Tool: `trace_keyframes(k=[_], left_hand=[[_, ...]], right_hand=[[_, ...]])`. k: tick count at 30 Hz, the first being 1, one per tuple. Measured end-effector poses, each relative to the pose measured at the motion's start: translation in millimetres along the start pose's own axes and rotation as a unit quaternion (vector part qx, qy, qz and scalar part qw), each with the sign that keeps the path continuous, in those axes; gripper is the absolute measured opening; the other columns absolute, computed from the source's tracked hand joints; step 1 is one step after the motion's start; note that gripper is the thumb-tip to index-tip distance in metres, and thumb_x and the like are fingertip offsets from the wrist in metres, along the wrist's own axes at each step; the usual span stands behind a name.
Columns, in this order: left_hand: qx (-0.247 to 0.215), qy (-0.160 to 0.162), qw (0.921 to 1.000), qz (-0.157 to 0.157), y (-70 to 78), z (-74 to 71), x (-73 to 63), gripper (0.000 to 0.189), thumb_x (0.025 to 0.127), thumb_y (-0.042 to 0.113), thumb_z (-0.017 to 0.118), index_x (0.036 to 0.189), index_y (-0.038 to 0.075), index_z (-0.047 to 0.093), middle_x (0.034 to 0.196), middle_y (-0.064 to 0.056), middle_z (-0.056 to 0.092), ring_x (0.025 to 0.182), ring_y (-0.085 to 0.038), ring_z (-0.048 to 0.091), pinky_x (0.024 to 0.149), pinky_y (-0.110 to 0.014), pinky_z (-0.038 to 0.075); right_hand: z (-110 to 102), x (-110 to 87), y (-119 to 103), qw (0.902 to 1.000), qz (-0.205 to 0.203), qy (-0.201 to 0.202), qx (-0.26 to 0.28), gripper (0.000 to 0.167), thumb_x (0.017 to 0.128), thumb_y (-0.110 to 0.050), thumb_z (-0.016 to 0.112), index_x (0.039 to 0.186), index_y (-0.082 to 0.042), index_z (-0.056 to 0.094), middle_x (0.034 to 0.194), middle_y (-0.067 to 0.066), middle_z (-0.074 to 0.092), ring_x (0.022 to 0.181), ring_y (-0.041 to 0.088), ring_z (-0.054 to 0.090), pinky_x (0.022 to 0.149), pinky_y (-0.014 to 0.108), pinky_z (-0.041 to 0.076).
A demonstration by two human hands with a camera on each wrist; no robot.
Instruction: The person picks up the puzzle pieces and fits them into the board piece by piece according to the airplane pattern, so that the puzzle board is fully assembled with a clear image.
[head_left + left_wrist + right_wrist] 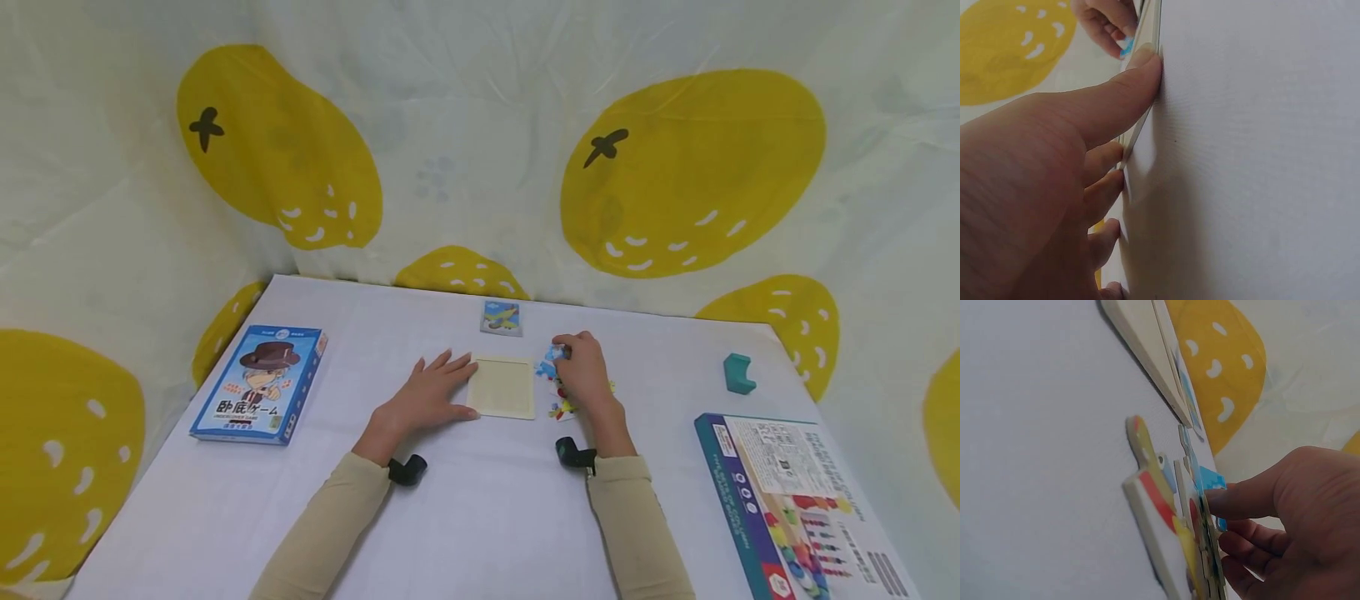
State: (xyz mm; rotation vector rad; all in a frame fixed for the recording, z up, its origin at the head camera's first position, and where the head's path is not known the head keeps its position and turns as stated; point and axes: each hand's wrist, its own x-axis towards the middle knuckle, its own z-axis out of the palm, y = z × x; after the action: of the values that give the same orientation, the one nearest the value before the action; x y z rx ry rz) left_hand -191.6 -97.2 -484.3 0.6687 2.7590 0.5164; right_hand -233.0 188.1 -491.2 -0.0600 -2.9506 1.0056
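A pale wooden puzzle tray point(501, 389) with a raised rim lies at mid-table, its recess bare. My left hand point(431, 395) is spread flat at the tray's left side, thumb and index fingertip touching its edge. Just right of the tray, my right hand point(585, 372) pinches a blue puzzle piece point(1212, 479) between thumb and fingers. Below and beside that hand sit several loose puzzle pieces point(561, 407) in white, red, yellow and blue, partly hidden by it. In the right wrist view, one near puzzle piece point(1154, 506) shows a red stripe and a rounded tab.
Behind the tray lies a small picture card point(501, 318). A blue game box point(258, 385) is at the left, and a larger printed box point(795, 500) at the front right. A green curved block point(739, 373) stands behind that box. Patterned cloth point(465, 150) hangs behind the table.
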Motion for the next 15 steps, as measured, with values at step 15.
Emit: trace_keyframes(k=[15], left_hand=[[-0.031, 0.002, 0.9995, -0.006, -0.1, 1.1, -1.4, 0.082, 0.087, 0.056, 0.068, 0.156, 0.027, 0.033, 0.165, 0.007, 0.025, 0.157, -0.028, 0.01, 0.123, -0.062, 0.005]], right_hand=[[-9.8, -8.4, -4.2, 0.9997, -0.015, 0.017, 0.009, 0.014, 0.097, -0.011, 0.061, 0.106, -0.008, 0.07, 0.096, 0.01, 0.057, 0.088, 0.026, 0.051, 0.076, 0.036, 0.042]])
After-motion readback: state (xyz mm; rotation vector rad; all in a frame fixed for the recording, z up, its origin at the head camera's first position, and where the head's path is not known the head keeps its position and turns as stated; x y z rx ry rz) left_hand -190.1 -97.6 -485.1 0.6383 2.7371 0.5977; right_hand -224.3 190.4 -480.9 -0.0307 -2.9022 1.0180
